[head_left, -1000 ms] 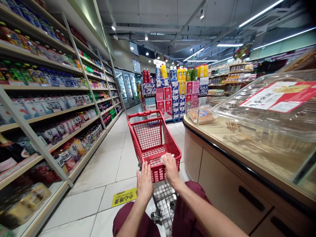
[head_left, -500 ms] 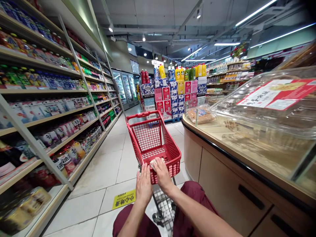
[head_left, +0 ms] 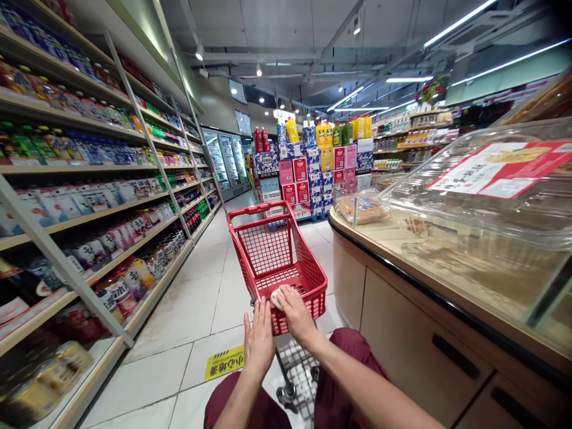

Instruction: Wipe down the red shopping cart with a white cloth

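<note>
A red plastic shopping cart (head_left: 320, 280) with lattice walls stands right in front of my knees, and its basket is tilted in my view. My left hand (head_left: 260, 341) lies with fingers stretched at the basket's near left corner, holding nothing that I can see. Under the fingers of my right hand (head_left: 297, 314) is a crumpled white cloth or tissue (head_left: 276, 298), pressed against the near rim of the basket. What it is made of cannot be told. Part of that rim is hidden by both hands.
Drink shelves (head_left: 111, 210) run along the left. To the right stands a wooden counter (head_left: 402, 322) with clear food boxes (head_left: 491, 179) on top. Stacked cartons and juice bottles (head_left: 313, 173) rise beyond the cart. A yellow floor sign (head_left: 224, 363) lies on the tiles.
My right hand has shifted slightly along the near rim, and the white cloth shows a little further left. My left hand stays in nearly the same place.
</note>
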`<state>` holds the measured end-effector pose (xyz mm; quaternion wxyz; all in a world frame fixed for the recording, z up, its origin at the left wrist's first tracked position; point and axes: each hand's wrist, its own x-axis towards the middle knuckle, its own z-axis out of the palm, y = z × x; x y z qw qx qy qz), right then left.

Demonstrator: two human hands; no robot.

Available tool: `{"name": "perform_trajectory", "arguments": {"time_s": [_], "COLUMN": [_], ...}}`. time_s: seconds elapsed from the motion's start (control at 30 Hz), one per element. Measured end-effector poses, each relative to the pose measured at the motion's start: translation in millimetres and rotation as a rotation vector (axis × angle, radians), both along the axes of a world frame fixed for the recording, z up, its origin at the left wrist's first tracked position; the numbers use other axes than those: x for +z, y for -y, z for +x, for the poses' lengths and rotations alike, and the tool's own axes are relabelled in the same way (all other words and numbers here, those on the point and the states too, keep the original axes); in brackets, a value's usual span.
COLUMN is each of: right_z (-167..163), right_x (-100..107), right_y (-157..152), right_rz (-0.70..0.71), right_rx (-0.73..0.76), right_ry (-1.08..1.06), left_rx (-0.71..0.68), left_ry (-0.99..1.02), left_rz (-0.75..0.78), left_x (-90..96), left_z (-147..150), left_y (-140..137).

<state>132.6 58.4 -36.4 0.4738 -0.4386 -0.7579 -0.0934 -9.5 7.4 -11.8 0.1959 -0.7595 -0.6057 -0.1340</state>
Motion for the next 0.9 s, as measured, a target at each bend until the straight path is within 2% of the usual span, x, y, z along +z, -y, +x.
{"name": "perform_trajectory", "arguments": {"time_s": [0.1,0.17,0.3,0.37,0.43,0.5,0.57,0.63,0.7,0.77,0.83,0.9], "right_z": [33,41,13,12,31,54,59,42,19,11,26,49], "right_x": [3,1,-4,-1,3,7,7,4,0,-1,1,1], "right_y": [-8,-9,-1,-1,-5,-9,-9,-4,0,1,-4,-10], "right_rz": [-0.071,-0.08,-0.005,-0.007,-0.051,-0.105,-0.119,-0.083,-0.035,-0.016,-0.041,-0.084], "right_rx": [-0.171,-0.23,-0.052,-0.005,-0.077,-0.217,-0.283,-0.211,-0.072,0.023,-0.018,-0.155], "right_ry": [-0.102,-0.14,-0.013,0.037,0.011,-0.071,-0.124,-0.102,-0.036,0.005,-0.037,-0.128], "left_rx": [0.015,0.019,-0.006,-0.02,-0.024,-0.022,-0.025,-0.03,-0.039,-0.05,-0.051,-0.039], "left_ry": [0.007,0.006,-0.023,-0.036,-0.038,-0.034,-0.029,-0.027,-0.034,-0.045,-0.049,-0.043], "left_rz": [0.007,0.004,0.0,0.005,0.014,0.026,0.034,0.037,0.034,0.029,0.025,0.022], "left_x": [-0.2,-0.3,-0.4,-0.6,-1.1,-1.6,-1.6,-0.7,0.9,2.3,2.8,2.4], "left_z": [0,2,2,-1,-3,-2,1,3,2,-1,-3,-3], "left_y": [0,0,-1,-1,-1,-2,-3,-4,-5,-6,-6,-5]}}
